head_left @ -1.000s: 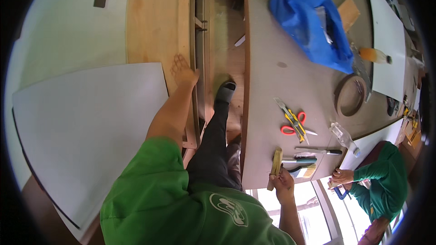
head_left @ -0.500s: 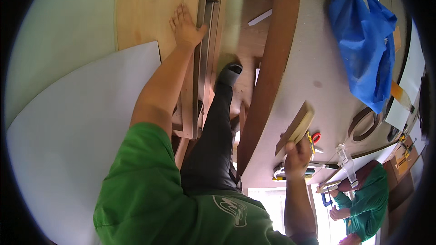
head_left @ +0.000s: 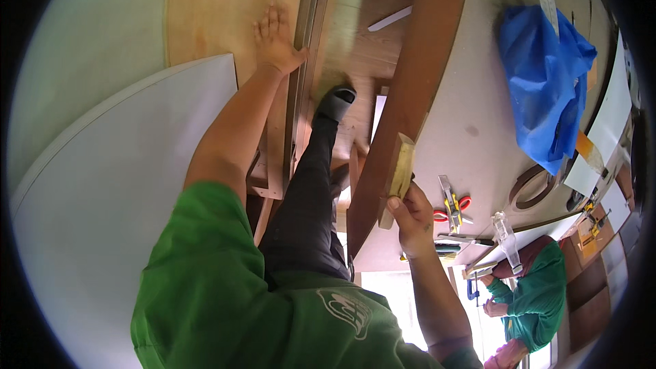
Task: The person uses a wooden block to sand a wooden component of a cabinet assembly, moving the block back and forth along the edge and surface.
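Observation:
My left hand (head_left: 279,46) lies flat, fingers spread, on a pale wooden panel (head_left: 222,10) close to its right edge. In my right hand (head_left: 414,220) is a wooden block (head_left: 402,172) with a yellowish face, gripped at its lower end between thumb and fingers. The block stands upright over the brown edge (head_left: 389,137) of the worktable (head_left: 471,82). Whether it touches that edge I cannot tell. A white panel with a curved edge (head_left: 137,164) lies under my left arm.
On the worktable are a blue cloth or bag (head_left: 550,85), a brown coiled strip (head_left: 525,195), a yellow-and-grey utility knife (head_left: 449,198), a red-handled tool (head_left: 465,203) and a clear plastic object (head_left: 507,242). A co-worker in green (head_left: 540,301) works beside a blue clamp (head_left: 473,288).
My right hand has moved left with the wooden block, from over the tabletop to its brown edge, and the block is more upright. My left hand stays on the panel.

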`<state>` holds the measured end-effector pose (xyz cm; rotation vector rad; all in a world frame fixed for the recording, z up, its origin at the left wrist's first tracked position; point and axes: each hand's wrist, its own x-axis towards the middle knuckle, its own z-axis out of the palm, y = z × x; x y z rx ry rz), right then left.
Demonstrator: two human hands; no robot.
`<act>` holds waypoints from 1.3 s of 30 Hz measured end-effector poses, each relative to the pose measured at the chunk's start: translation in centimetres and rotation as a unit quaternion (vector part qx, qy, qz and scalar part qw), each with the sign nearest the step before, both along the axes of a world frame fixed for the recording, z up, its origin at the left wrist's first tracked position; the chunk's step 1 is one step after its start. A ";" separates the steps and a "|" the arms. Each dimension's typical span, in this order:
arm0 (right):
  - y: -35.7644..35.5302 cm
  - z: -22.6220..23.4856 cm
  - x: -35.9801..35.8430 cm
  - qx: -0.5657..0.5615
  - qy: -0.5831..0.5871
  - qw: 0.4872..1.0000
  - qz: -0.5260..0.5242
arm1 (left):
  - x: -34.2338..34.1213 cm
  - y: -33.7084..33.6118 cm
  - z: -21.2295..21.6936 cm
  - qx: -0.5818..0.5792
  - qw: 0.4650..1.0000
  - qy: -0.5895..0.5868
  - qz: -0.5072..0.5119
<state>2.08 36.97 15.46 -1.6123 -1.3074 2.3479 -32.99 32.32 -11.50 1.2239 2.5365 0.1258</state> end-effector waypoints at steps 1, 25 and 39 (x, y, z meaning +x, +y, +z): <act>-0.2 -0.6 -0.4 -0.027 -0.002 1.000 -0.005 | 0.2 -0.1 0.4 -0.020 1.000 -0.002 -0.010; -8.4 -23.4 -19.2 -0.075 0.013 0.992 -0.100 | -6.4 6.0 -4.7 0.183 0.974 0.023 0.130; 0.0 -28.0 -21.3 -0.245 0.129 0.880 -0.386 | -6.2 6.4 -4.2 0.159 0.979 0.034 0.127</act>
